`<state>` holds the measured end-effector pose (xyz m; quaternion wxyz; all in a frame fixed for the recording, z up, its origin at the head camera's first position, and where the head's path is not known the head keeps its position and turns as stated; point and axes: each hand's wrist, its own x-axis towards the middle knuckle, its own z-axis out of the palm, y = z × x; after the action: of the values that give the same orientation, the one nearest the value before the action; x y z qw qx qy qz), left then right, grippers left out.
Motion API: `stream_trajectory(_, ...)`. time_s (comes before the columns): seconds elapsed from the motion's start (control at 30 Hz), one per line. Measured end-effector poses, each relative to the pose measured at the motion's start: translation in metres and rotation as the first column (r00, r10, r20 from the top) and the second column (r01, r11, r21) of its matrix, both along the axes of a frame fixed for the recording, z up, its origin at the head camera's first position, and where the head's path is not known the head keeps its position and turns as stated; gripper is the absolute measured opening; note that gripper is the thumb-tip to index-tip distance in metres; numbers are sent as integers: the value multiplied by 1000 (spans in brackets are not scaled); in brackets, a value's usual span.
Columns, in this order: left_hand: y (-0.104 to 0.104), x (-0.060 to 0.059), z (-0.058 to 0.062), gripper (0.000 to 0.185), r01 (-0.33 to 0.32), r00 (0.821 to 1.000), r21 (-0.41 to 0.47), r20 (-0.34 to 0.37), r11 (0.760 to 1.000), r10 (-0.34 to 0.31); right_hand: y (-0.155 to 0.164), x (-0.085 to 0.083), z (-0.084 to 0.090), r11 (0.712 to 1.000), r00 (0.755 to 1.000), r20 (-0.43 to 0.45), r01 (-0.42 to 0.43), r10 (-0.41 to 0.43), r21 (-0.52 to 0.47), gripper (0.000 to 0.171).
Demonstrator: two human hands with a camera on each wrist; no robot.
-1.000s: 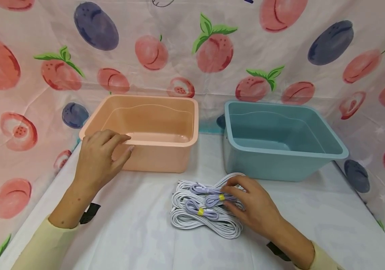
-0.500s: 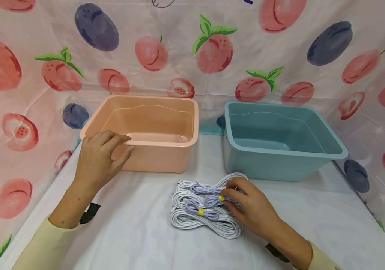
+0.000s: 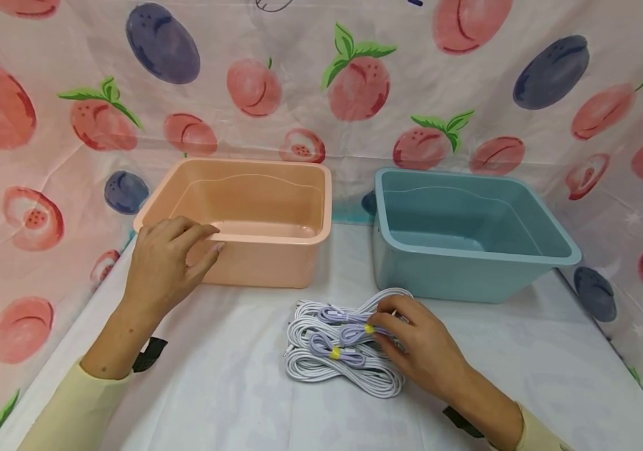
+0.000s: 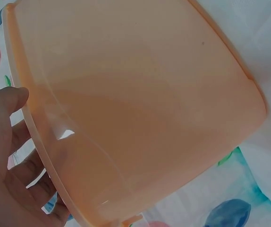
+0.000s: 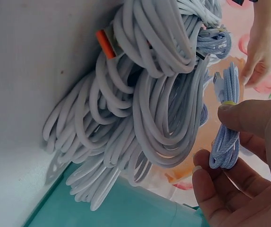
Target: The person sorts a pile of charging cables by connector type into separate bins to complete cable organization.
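A pile of bundled white cables [image 3: 321, 374] lies on the white-covered table, with smaller lavender cable bundles on top. One lavender cable [image 5: 228, 137] with a yellow tie is between the thumb and fingers of my right hand [image 3: 425, 347], the thumb against the tie in the right wrist view. It stays at the pile's right side. Another lavender cable [image 3: 321, 344], also yellow-tied, lies just left of it. My left hand [image 3: 160, 269] holds the near rim of a peach plastic bin [image 3: 265, 263], fingers over the rim and thumb outside, as the left wrist view also shows.
Behind the cables on the right stands a teal bin [image 3: 445, 272], open at the top. A fruit-print cloth [image 3: 299, 50] hangs behind both bins and along the sides. White cloth [image 3: 231, 388] covers the table.
My right fingers have drawn in slightly around the lavender cable, and the hand has barely shifted. The left hand and both bins stay where they were.
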<state>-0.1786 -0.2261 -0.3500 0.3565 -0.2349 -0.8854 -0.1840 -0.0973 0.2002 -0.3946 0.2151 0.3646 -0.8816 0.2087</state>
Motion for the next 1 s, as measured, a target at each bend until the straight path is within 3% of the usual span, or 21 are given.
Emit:
stream_trajectory(0.57,-1,-1,0,26,8,1000,4,-4,1000,-8,0,-4,13,1000,1000,-3,23,-23,-6,28)
stream_trajectory(1.0,-2,-1,0,27,3,1000,-4,0,1000,-3,-11,-16,32,999,999,-37,-31,30,-37,27)
